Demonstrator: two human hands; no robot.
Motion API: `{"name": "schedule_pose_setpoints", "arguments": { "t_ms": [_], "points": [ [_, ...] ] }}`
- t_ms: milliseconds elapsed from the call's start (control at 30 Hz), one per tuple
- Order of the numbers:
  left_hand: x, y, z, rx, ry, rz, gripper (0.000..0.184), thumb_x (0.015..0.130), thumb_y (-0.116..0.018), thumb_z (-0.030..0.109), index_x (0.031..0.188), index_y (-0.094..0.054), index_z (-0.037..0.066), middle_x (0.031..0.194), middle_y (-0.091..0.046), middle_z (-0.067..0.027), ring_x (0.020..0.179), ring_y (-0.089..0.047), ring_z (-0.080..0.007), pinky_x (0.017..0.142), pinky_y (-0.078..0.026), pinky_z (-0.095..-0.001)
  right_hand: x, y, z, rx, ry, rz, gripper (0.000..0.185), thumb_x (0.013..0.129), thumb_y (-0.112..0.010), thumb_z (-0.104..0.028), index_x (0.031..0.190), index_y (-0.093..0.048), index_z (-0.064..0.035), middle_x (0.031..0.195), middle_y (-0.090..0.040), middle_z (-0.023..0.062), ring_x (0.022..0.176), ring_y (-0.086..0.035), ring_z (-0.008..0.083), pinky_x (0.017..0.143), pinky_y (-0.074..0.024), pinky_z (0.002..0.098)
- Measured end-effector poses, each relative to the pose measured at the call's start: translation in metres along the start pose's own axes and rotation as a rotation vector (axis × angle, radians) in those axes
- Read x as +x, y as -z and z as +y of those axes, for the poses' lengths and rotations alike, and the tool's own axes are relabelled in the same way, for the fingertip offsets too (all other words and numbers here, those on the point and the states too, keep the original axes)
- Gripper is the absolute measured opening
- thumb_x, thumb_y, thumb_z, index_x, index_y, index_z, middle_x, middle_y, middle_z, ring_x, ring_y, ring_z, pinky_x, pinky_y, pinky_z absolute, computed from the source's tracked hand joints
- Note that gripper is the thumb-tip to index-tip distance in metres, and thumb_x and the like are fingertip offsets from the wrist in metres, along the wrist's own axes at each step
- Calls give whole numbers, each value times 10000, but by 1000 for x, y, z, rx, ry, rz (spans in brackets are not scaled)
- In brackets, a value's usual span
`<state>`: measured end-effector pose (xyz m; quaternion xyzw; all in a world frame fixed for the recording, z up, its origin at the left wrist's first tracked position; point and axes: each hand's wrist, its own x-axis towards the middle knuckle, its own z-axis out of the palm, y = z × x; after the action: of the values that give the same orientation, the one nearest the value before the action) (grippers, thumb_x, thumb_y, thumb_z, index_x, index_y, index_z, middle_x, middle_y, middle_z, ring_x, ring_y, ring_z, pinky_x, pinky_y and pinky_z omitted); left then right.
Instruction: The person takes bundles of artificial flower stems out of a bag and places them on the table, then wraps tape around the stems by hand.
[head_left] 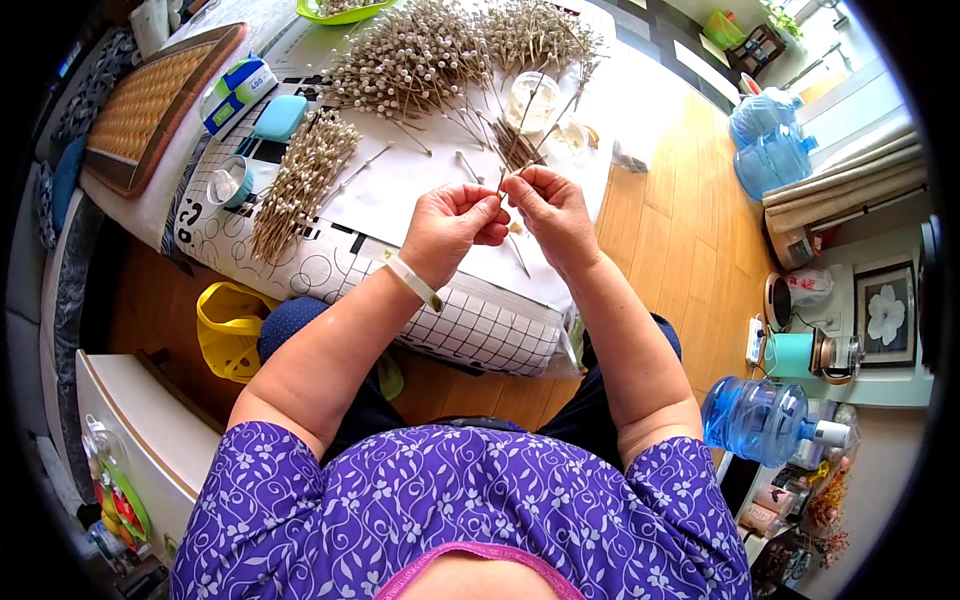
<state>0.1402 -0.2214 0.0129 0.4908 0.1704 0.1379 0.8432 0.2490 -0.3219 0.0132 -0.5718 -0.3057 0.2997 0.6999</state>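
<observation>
My left hand [455,228], with a pale bangle at the wrist, and my right hand [555,218] meet fingertip to fingertip above the white sheet [385,205] on the table. Both pinch a thin brown stem [501,180]; most of it is hidden by the fingers. Just beyond them lies a bundle of bare brown stems [518,146]. Close by stands a clear round tub [532,100] with stems leaning across it. A single stem with a pale tip [467,165] rests near my left hand.
Large heaps of dried stems with whitish buds [410,60] cover the table's far side; a smaller bunch [308,178] lies at left. Beside it are a light-blue case [281,118], an open round tub [230,183] and a tissue pack [238,95]. A yellow basket [225,335] stands below.
</observation>
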Motion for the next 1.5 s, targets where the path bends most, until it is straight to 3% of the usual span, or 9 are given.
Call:
{"name": "schedule_pose_setpoints", "arguments": {
  "t_ms": [133, 200, 333, 467, 733, 933, 1000, 1100, 1500],
  "points": [
    [0, -1, 1, 6, -13, -2, 125, 831, -550, 105, 884, -563, -7, 740, -609, -74, 605, -586, -110, 583, -510, -235, -2, -1, -5, 32, -37, -23, 125, 829, -564, -146, 813, -584, -23, 671, -535, -20, 589, -431, 21, 495, -327, 147],
    [1, 0, -1, 7, -18, -13, 126, 831, -551, 106, 885, -564, -6, 740, -609, -74, 605, -586, -110, 582, -510, -235, -2, 0, -4, 126, -83, -19, 130, 827, -552, -125, 784, -581, -6, 700, -567, 6, 640, -491, 53, 584, -398, 184],
    [1, 0, -2, 26, -15, -29, 122, 830, -552, 106, 882, -567, -3, 739, -609, -74, 605, -586, -110, 577, -508, -235, -4, 1, -5, 104, -156, -20, 131, 824, -562, -131, 788, -583, -7, 698, -569, 6, 616, -492, 54, 562, -393, 182],
    [1, 0, -3, 25, -25, -37, 129, 834, -549, 115, 885, -570, -2, 741, -610, -74, 607, -586, -109, 570, -505, -231, 0, 3, 2, 46, -44, -15, 132, 820, -573, -139, 791, -585, -10, 701, -574, 10, 612, -497, 53, 555, -392, 181],
    [0, 4, 1, 9, 135, -156, 134, 836, -548, 129, 895, -577, 12, 751, -612, -67, 607, -584, -103, 571, -500, -222, -2, 5, -3, 137, -117, 14, 132, 822, -570, -146, 796, -590, -18, 711, -570, 3, 651, -492, 56, 604, -401, 188],
    [-2, 2, 2, 50, 81, -117, 126, 831, -554, 120, 891, -576, 11, 742, -613, -66, 594, -584, -100, 559, -499, -219, -1, 6, -7, 99, -160, -35, 153, 813, -592, -171, 791, -596, -20, 691, -563, -3, 617, -483, 52, 543, -374, 176],
    [-1, 2, 1, 69, 66, -111, 126, 831, -554, 118, 891, -576, 10, 741, -614, -68, 593, -585, -101, 557, -499, -220, 0, 1, -6, 148, -123, 46, 126, 803, -606, -143, 786, -591, -19, 637, -522, -17, 489, -382, 10, 410, -272, 144],
    [-1, 1, 0, 95, 31, -95, 127, 831, -554, 117, 891, -574, 8, 741, -616, -72, 593, -586, -102, 554, -500, -222, 1, 5, 5, 181, -32, -6, 119, 797, -613, -136, 803, -599, -17, 658, -546, -1, 480, -387, 13, 410, -278, 148],
    [-5, 3, 5, 21, 101, -149, 132, 827, -561, 121, 897, -578, 11, 745, -618, -76, 592, -590, -106, 555, -501, -219, -3, 3, -10, 89, -104, -43, 158, 832, -567, -157, 824, -604, -4, 613, -507, -24, 472, -365, 10, 415, -268, 150]
  ]
}}
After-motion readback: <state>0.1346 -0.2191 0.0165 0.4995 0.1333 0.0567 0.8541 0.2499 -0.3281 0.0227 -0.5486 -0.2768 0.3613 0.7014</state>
